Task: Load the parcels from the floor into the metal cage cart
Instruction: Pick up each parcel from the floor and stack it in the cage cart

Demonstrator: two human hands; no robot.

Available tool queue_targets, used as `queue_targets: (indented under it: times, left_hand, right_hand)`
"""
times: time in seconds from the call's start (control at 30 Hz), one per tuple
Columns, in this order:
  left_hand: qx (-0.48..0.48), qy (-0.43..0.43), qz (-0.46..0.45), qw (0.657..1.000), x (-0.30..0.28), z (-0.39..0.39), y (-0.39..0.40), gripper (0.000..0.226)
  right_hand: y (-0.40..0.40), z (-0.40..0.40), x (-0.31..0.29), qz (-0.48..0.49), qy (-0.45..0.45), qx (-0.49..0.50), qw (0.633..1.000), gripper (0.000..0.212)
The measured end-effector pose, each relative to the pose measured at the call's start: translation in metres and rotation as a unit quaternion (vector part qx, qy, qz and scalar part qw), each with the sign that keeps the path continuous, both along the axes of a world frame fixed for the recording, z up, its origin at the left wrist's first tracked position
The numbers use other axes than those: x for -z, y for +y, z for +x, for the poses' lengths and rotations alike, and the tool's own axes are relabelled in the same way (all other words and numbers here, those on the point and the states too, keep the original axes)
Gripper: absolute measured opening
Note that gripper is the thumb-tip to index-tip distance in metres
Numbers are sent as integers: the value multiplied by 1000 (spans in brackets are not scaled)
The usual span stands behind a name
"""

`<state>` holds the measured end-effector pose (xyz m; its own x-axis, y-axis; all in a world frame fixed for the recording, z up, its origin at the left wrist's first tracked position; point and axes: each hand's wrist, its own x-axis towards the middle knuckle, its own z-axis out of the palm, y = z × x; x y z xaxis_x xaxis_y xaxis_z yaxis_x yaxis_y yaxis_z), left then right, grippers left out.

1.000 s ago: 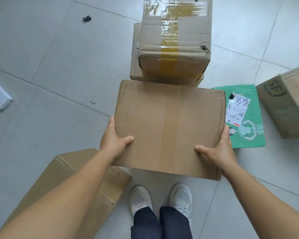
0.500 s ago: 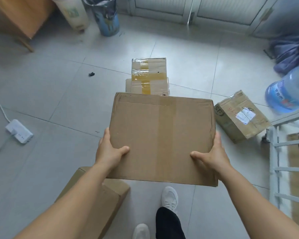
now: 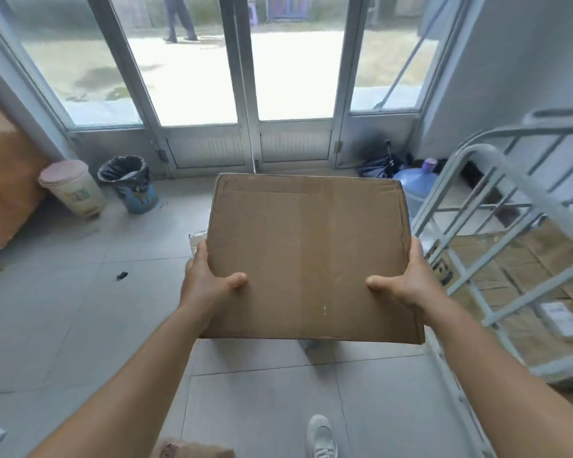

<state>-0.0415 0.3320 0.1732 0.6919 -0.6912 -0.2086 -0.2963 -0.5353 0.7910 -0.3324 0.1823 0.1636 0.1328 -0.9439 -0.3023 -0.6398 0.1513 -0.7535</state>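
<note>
Tiled floor (image 3: 80,325) by glass doors; left hand (image 3: 205,282) and right hand (image 3: 411,282) clamp the box (image 3: 308,256) mid-air, thumbs on top, cart (image 3: 497,233) just right. Could clip that rail swinging over and slip

Matt brown cardboard parcel (image 3: 306,256) with smooth tape strip; pale painted metal cage cart (image 3: 497,233); glossy grey tiled floor (image 3: 63,319); black plastic bin liner (image 3: 123,170).
</note>
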Motion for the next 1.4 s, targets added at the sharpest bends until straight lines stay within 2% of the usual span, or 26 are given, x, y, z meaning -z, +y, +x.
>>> queue_targets:
  times: [0.13,0.23,0.37,0.5,0.63,0.87,1.13,1.4]
  left_hand:
    - [60,-8,-66,996,-64,-36,-26,83]
    - [99,-12,-110,989,-108,-69,-47,92]
    - [138,-18,-159,977,-155,-113,-78,85]
    - [187,-9,-189,964,-188,-162,-111,84]
    - [226,-6,-209,952,-217,-217,-148,94]
    - [290,-20,-238,927,-257,-320,-221,73]
    - [370,-33,-232,899,-261,-429,-304,82]
    - [465,-56,-155,870,-215,-505,-412,97]
  right_hand:
    - [5,-51,-65,-57,-11,48,997,110]
    - [9,-89,-109,-105,-22,89,990,111]
    - [10,-142,-157,-149,-32,142,978,114]
    - [2,-199,-192,-190,-30,182,964,115]
    - [-9,-258,-217,-211,-24,222,952,114]
    - [-36,-359,-252,-244,-31,276,929,110]
    - [-57,-454,-247,-237,-40,348,906,105]
    - [-103,-505,-182,-147,-72,449,878,110]
